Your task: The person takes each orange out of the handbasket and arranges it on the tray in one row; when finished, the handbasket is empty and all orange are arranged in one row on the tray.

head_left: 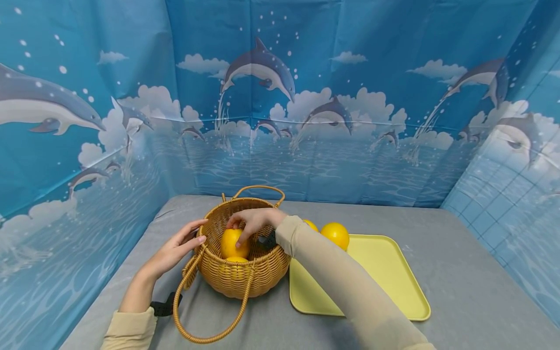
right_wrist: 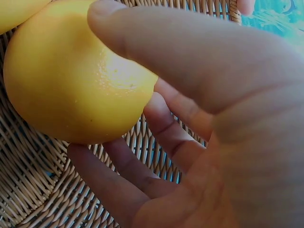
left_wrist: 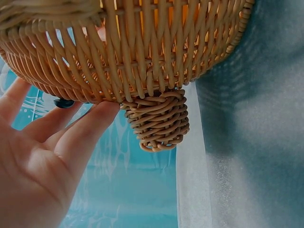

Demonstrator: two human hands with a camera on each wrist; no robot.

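Observation:
My right hand (head_left: 255, 221) reaches down into a round wicker basket (head_left: 245, 279). Its thumb and fingers grip an orange (head_left: 232, 243); the right wrist view has the thumb on one side of this orange (right_wrist: 71, 80) and the fingertips around the other. Another orange (head_left: 236, 260) lies in the basket, mostly hidden by the near rim. At the basket's left side is my left hand (head_left: 172, 248), its extended fingers and thumb touching the woven wall. Seen from the left wrist, those fingers (left_wrist: 90, 133) rest against the outside of the weave.
Right of the basket lies a yellow tray (head_left: 389, 272) on a grey cloth-covered table (head_left: 463, 272). Two oranges (head_left: 336, 236) sit near its far left corner, one partly behind my right sleeve. One basket handle (head_left: 214, 338) droops toward me; the other (head_left: 262, 186) stands at the back.

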